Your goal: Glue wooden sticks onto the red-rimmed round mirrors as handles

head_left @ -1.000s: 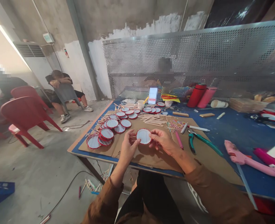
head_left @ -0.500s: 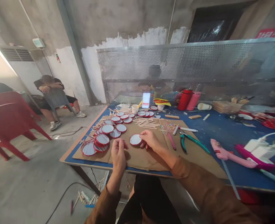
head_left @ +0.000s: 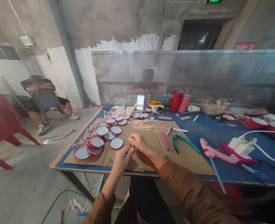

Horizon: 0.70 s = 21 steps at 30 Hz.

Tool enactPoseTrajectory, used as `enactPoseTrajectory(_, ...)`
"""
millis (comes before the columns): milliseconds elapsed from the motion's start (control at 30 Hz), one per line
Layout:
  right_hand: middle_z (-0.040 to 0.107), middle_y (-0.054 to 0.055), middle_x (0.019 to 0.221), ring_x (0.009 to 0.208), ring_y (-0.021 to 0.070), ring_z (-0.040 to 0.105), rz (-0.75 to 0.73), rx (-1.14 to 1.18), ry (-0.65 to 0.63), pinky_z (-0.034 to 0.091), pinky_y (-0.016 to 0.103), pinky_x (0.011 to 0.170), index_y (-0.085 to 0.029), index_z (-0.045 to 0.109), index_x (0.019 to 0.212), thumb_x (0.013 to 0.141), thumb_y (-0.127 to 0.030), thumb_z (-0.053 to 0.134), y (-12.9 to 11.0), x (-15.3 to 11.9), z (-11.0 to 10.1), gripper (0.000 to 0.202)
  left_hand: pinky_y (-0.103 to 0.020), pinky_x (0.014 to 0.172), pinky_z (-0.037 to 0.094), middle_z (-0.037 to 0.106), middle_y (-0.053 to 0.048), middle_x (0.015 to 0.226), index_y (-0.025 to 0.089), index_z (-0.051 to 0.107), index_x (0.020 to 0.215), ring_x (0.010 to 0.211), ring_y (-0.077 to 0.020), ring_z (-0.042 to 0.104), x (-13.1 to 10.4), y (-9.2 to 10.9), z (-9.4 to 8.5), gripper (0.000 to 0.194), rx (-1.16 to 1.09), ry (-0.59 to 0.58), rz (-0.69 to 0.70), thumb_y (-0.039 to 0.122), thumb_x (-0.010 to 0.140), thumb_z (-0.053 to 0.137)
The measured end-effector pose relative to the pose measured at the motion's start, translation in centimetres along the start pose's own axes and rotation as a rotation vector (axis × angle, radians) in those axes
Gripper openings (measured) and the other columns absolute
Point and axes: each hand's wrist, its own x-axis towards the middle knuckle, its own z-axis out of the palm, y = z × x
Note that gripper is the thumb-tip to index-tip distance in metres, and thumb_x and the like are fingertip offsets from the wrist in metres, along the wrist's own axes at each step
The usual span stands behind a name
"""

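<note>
My left hand (head_left: 124, 158) and my right hand (head_left: 137, 142) are close together over the cardboard sheet (head_left: 149, 160). Both have their fingers curled and pressed together; whatever they may pinch is too small or hidden to name. Just left of them lies a round disc with a red rim and pale face (head_left: 116, 143), flat on the cardboard and touched by neither hand. Farther left, several similar red-rimmed discs (head_left: 96, 142) overlap in piles with wooden sticks poking out. Beyond my hands are loose flat wooden sticks (head_left: 140, 125) and thin coloured strips (head_left: 161, 128).
Teal-handled pliers (head_left: 188, 143), a pink marker (head_left: 165, 142) and a pink glue gun (head_left: 215, 152) lie to the right, beside a power strip (head_left: 240, 155). A lit phone (head_left: 140, 102) and red bottle (head_left: 176, 102) stand by the perforated screen. A person (head_left: 41, 96) sits at left.
My right hand has let go of the red-rimmed disc, which now lies left of my hands. Both hands have come together. The camera view has turned slightly to the right.
</note>
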Motion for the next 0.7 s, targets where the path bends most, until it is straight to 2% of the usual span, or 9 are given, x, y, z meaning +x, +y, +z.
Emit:
enactPoseTrajectory(100,0.054,-0.005,0.053,0.051,0.0091,0.049,-0.074,-0.137,0.122,0.030,0.019,0.051,-0.017,0.054,0.065,0.086,-0.032,0.056,-0.4,-0.6,-0.9,0.026,-0.021,0.056,0.036,0.050,0.003,0.053,0.018,0.055,0.069,0.053,-0.0098,0.046,0.0,-0.1,0.2,0.033,0.029,-0.013,0.014,0.041,0.090,0.043)
enactPoseTrajectory(200,0.058,-0.001,0.058,0.055,0.0108,0.050,-0.106,-0.340,0.174,0.027,0.022,0.053,-0.017,0.057,0.065,0.091,-0.036,0.051,-1.4,-2.1,-1.2,0.033,-0.022,0.060,0.043,0.057,0.000,0.067,0.018,0.056,0.079,0.061,-0.0112,0.053,0.0,-0.2,0.4,0.024,-0.005,0.188,-0.005,0.040,0.086,0.050)
enactPoseTrajectory(267,0.063,0.002,0.062,0.058,0.0130,0.054,-0.147,-0.497,0.098,0.026,0.024,0.053,-0.017,0.062,0.072,0.093,-0.034,0.050,-2.0,-3.5,-1.0,0.030,-0.025,0.065,0.048,0.063,-0.004,0.087,0.018,0.057,0.094,0.073,-0.0135,0.059,0.1,-0.2,0.3,0.026,-0.060,0.328,-0.004,0.041,0.081,0.057)
enactPoseTrajectory(300,0.067,0.004,0.066,0.060,0.0143,0.057,-0.196,-0.564,0.018,0.026,0.025,0.054,-0.017,0.065,0.076,0.093,-0.032,0.050,-2.2,-4.3,-0.9,0.027,-0.027,0.070,0.050,0.064,-0.007,0.097,0.018,0.057,0.102,0.081,-0.0154,0.061,0.1,-0.1,0.2,0.033,-0.074,0.353,0.022,0.041,0.079,0.060)
enactPoseTrajectory(367,0.072,0.007,0.077,0.067,0.0170,0.062,-0.334,-0.658,-0.153,0.030,0.025,0.056,-0.016,0.068,0.087,0.093,-0.027,0.048,-2.3,-5.5,-0.7,0.024,-0.033,0.085,0.050,0.062,-0.012,0.116,0.019,0.059,0.113,0.104,-0.0208,0.060,0.1,0.2,-0.2,0.042,-0.041,0.296,0.124,0.041,0.078,0.063)
enactPoseTrajectory(400,0.073,0.009,0.084,0.073,0.0182,0.064,-0.415,-0.686,-0.230,0.032,0.025,0.058,-0.016,0.069,0.092,0.094,-0.025,0.047,-2.2,-5.9,-0.6,0.024,-0.035,0.092,0.048,0.062,-0.013,0.120,0.019,0.062,0.112,0.112,-0.0228,0.058,0.1,0.4,-0.4,0.039,-0.012,0.200,0.180,0.041,0.080,0.060)
enactPoseTrajectory(467,0.073,0.012,0.099,0.085,0.0207,0.066,-0.561,-0.713,-0.327,0.038,0.026,0.064,-0.015,0.069,0.101,0.095,-0.025,0.046,-1.8,-6.4,-0.8,0.026,-0.037,0.100,0.042,0.066,-0.012,0.115,0.019,0.069,0.104,0.114,-0.0236,0.058,0.0,1.0,-0.8,0.031,0.035,-0.046,0.249,0.040,0.087,0.052)
enactPoseTrajectory(533,0.071,0.013,0.107,0.092,0.0217,0.065,-0.652,-0.714,-0.370,0.042,0.027,0.069,-0.014,0.068,0.106,0.095,-0.026,0.045,-1.2,-6.3,-1.2,0.028,-0.036,0.097,0.044,0.069,-0.011,0.111,0.018,0.070,0.106,0.110,-0.0234,0.061,-0.1,1.5,-1.1,0.035,0.049,-0.175,0.229,0.040,0.090,0.048)
enactPoseTrajectory(700,0.071,0.011,0.104,0.086,0.0191,0.064,-0.775,-0.692,-0.421,0.043,0.027,0.067,-0.015,0.067,0.105,0.094,-0.024,0.046,0.4,-4.9,-1.0,0.025,-0.033,0.093,0.047,0.068,-0.012,0.115,0.016,0.066,0.118,0.105,-0.0241,0.063,-0.1,1.8,-1.0,0.044,0.059,-0.206,0.145,0.044,0.086,0.056)
